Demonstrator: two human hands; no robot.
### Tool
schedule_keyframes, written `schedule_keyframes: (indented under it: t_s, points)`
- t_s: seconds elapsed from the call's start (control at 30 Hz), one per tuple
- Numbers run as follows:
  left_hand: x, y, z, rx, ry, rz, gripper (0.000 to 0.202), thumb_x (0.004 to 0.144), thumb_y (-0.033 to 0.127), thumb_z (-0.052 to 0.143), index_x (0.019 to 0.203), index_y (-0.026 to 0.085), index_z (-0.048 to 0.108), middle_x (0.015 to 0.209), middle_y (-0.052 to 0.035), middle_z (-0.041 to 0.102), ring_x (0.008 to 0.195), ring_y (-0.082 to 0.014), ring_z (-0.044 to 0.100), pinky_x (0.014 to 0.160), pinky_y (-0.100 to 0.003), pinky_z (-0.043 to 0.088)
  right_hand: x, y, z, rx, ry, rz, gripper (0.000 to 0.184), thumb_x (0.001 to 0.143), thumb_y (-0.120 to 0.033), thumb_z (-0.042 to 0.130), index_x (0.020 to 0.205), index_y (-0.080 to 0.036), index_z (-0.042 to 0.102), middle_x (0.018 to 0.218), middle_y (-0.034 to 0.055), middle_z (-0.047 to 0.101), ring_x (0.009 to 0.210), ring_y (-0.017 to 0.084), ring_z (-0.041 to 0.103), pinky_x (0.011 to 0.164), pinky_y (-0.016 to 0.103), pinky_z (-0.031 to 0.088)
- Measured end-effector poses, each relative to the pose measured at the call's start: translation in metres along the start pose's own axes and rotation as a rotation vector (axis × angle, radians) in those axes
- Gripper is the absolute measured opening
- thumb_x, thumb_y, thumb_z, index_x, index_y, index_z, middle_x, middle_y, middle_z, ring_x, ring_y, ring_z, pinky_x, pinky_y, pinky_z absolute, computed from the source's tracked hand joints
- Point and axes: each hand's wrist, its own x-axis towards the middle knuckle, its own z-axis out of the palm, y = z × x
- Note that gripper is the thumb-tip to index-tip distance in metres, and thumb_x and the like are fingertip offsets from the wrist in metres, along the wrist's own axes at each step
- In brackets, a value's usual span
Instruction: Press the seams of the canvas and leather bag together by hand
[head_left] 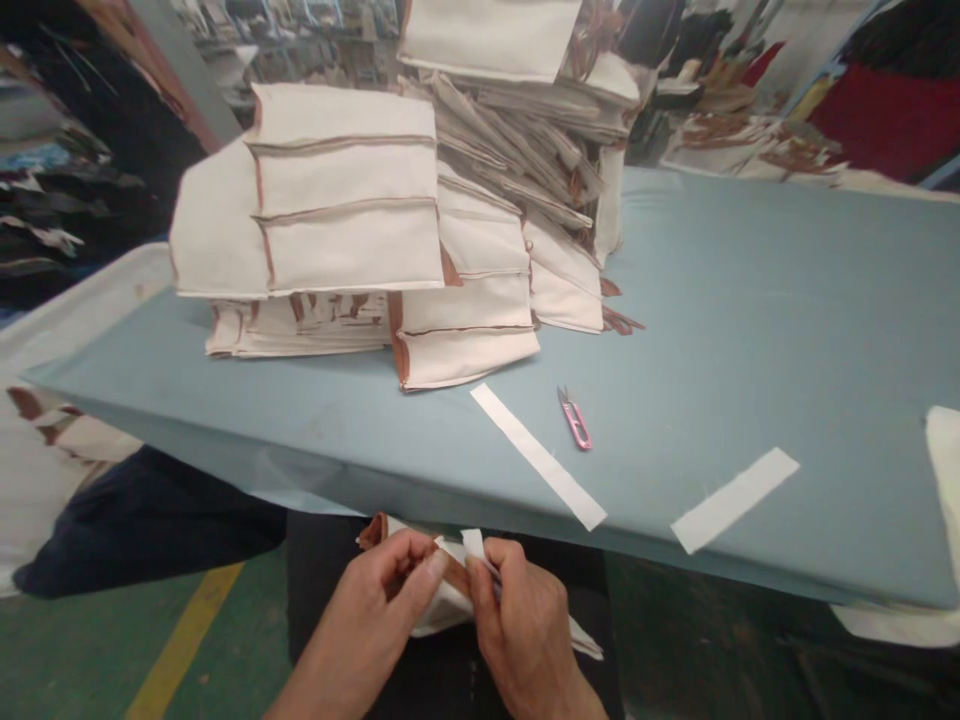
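Below the table's front edge, a cream fabric piece with brown trim (pixel 442 613) lies over my lap. My left hand (pixel 382 592) pinches its upper edge between thumb and fingers, near the brown strip. Close beside it, my right hand (pixel 523 615) is closed on the same piece, and a short white strip (pixel 472 543) sticks up at its thumb. Part of the fabric is hidden beneath both hands. On the table ahead lie a pair of pink thread snips (pixel 576 420), a long white strip (pixel 536 455) and a shorter white strip (pixel 735 500).
Stacks of cream fabric pieces with brown edging (pixel 349 240) rise at the back left of the blue-covered table (pixel 772 330). More cream and brown pieces (pixel 757 140) lie at the far right. Dark fabric (pixel 150 530) hangs low on the left.
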Motion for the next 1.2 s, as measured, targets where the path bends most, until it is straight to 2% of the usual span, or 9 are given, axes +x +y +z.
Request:
schedule_keyframes:
  t_s: [0.1, 0.2, 0.33, 0.4, 0.5, 0.57, 0.7, 0.93, 1.2]
  points:
    - [0.001, 0.001, 0.001, -0.083, -0.072, -0.027, 0.058, 0.087, 0.071, 0.060, 0.079, 0.014, 0.068, 0.071, -0.0015, 0.060, 0.066, -0.0162, 0.049, 0.061, -0.024, 0.039, 0.002, 0.002, -0.007, 0.014, -0.008, -0.005, 0.046, 0.116, -0.036, 0.031, 0.080, -0.021, 0.056, 0.053, -0.0025, 0.063, 0.040, 0.014, 0.061, 0.048, 0.026, 0.039]
    - [0.000, 0.003, -0.001, -0.228, -0.127, -0.078, 0.062, 0.079, 0.075, 0.069, 0.080, 0.013, 0.070, 0.072, -0.0010, 0.061, 0.065, -0.0143, 0.047, 0.060, -0.023, 0.039, 0.002, 0.005, -0.027, 0.101, -0.053, 0.058, 0.046, 0.113, -0.040, 0.035, 0.078, -0.022, 0.057, 0.062, -0.0008, 0.064, 0.051, 0.014, 0.062, 0.053, 0.025, 0.042]
    - [-0.001, 0.009, -0.002, -0.303, -0.081, -0.060, 0.057, 0.071, 0.069, 0.080, 0.067, 0.013, 0.069, 0.068, -0.0017, 0.063, 0.062, -0.0130, 0.048, 0.058, -0.021, 0.039, 0.002, -0.002, -0.056, 0.338, -0.214, 0.327, 0.039, 0.106, -0.044, 0.049, 0.077, -0.022, 0.061, 0.059, -0.0039, 0.058, 0.051, 0.012, 0.054, 0.049, 0.022, 0.038]
    - [0.000, 0.012, -0.001, -0.329, -0.052, -0.048, 0.054, 0.069, 0.065, 0.083, 0.061, 0.014, 0.066, 0.066, -0.0012, 0.062, 0.059, -0.0123, 0.047, 0.056, -0.021, 0.037, 0.005, -0.008, -0.062, 0.421, -0.320, 0.439, 0.034, 0.102, -0.043, 0.056, 0.076, -0.023, 0.062, 0.057, -0.0049, 0.056, 0.050, 0.012, 0.050, 0.046, 0.022, 0.034]
    - [0.002, 0.012, 0.001, -0.359, -0.051, -0.036, 0.050, 0.070, 0.062, 0.082, 0.063, 0.015, 0.069, 0.062, -0.0002, 0.059, 0.057, -0.0119, 0.045, 0.053, -0.021, 0.036, 0.016, -0.015, -0.055, 0.489, -0.501, 0.528, 0.025, 0.096, -0.036, 0.061, 0.075, -0.023, 0.061, 0.058, -0.0061, 0.055, 0.051, 0.011, 0.048, 0.049, 0.022, 0.032]
    - [0.002, 0.009, 0.002, -0.362, -0.058, -0.031, 0.050, 0.073, 0.063, 0.079, 0.067, 0.014, 0.071, 0.062, -0.0009, 0.060, 0.057, -0.0126, 0.045, 0.054, -0.021, 0.036, 0.022, -0.016, -0.048, 0.483, -0.572, 0.581, 0.024, 0.094, -0.036, 0.062, 0.075, -0.022, 0.059, 0.058, -0.0064, 0.055, 0.052, 0.011, 0.048, 0.050, 0.023, 0.030]
    - [-0.001, 0.002, -0.001, -0.314, -0.046, -0.006, 0.052, 0.080, 0.065, 0.071, 0.069, 0.013, 0.073, 0.066, -0.0024, 0.060, 0.060, -0.0138, 0.045, 0.056, -0.022, 0.035, 0.022, -0.018, -0.038, 0.448, -0.592, 0.627, 0.029, 0.094, -0.042, 0.062, 0.074, -0.022, 0.057, 0.057, -0.0061, 0.052, 0.053, 0.012, 0.047, 0.050, 0.023, 0.028]
    - [0.001, -0.007, -0.008, -0.374, -0.125, 0.002, 0.049, 0.084, 0.061, 0.066, 0.062, 0.017, 0.060, 0.056, 0.0059, 0.039, 0.055, -0.0107, 0.027, 0.051, -0.023, 0.021, 0.018, -0.020, -0.033, 0.486, -0.627, 0.623, 0.027, 0.094, -0.036, 0.058, 0.071, -0.022, 0.054, 0.057, -0.0067, 0.051, 0.053, 0.011, 0.045, 0.051, 0.023, 0.029]
    - [0.002, -0.011, -0.010, -0.387, -0.127, -0.001, 0.049, 0.084, 0.060, 0.066, 0.061, 0.018, 0.056, 0.056, 0.0065, 0.036, 0.054, -0.0106, 0.024, 0.051, -0.025, 0.018, 0.021, -0.023, -0.028, 0.506, -0.642, 0.614, 0.030, 0.094, -0.039, 0.059, 0.070, -0.022, 0.052, 0.054, -0.0075, 0.049, 0.051, 0.011, 0.046, 0.051, 0.023, 0.028]
